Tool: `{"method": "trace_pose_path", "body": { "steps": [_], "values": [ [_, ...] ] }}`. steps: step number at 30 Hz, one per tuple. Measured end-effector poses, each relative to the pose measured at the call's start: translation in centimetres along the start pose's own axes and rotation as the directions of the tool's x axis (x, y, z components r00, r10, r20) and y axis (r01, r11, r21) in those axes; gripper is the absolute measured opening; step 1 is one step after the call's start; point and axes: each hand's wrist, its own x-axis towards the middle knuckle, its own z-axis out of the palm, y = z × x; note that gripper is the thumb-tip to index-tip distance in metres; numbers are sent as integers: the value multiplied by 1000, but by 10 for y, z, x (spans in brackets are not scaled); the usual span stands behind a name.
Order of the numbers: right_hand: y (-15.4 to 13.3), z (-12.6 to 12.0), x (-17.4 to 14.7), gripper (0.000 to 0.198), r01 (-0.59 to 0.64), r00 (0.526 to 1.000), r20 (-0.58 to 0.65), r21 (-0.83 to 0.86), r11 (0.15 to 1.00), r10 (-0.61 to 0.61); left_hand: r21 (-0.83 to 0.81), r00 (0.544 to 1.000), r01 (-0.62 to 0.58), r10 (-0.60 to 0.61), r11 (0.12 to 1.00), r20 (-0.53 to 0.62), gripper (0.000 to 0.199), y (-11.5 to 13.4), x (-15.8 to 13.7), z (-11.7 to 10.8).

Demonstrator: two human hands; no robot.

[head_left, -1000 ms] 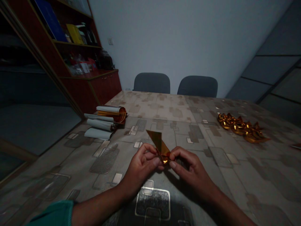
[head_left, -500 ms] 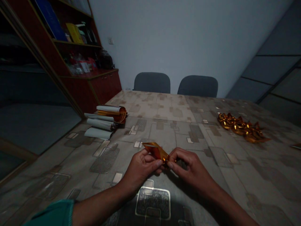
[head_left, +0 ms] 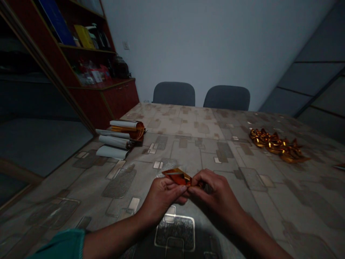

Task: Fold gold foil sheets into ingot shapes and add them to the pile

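Note:
Between my hands is a folded piece of shiny gold foil paper (head_left: 176,176), pointed at its left end. My left hand (head_left: 167,192) is closed on it from the left, thumb pressed along its near edge. From the right, my right hand (head_left: 211,187) pinches the paper's other end, and its fingers hide most of that end. Both hands are just above the patterned tablecloth (head_left: 185,151). Over to the right lies a cluster of folded gold foil pieces (head_left: 277,145). At the left sits a stack of curled foil sheets (head_left: 118,140) with pale backs.
Two grey chairs (head_left: 174,93) stand behind the table's far edge, against a pale wall. A red-brown cabinet (head_left: 118,97) with filled shelves is at the back left. Another bit of gold foil (head_left: 341,166) shows at the right edge.
The foil paper has tipped lower and flatter between my hands. My right hand has shifted slightly left, with its fingers now covering more of the paper's right end.

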Motion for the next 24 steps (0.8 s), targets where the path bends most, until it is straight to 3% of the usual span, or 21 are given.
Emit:
{"method": "trace_pose_path", "body": {
  "steps": [9, 13, 16, 19, 21, 24],
  "values": [
    [4, 6, 1, 17, -6, 1000, 7, -1, 1000, 6, -29, 999, 20, -20, 999, 29, 36, -4, 4, -3],
    [2, 6, 2, 16, -86, 996, 26, 135, 987, 83, -63, 998, 55, -52, 996, 46, 36, -3, 4, -2],
    [3, 4, 1, 9, -179, 984, 83, 330, 927, 160, -126, 997, 61, -65, 990, -30, 37, -1, 4, -1],
    [6, 3, 0, 39, -262, 964, 109, 525, 810, 241, -179, 991, 62, -81, 982, -104, 40, 2, 3, 1],
    [9, 4, -1, 35, -308, 949, 129, 572, 760, 288, -208, 991, 64, -87, 976, -104, 40, 3, 2, 2],
    [9, 5, -1, 23, -363, 929, 145, 530, 767, 340, -253, 993, 65, -88, 965, -81, 38, 3, 1, 3]
  ]
}}
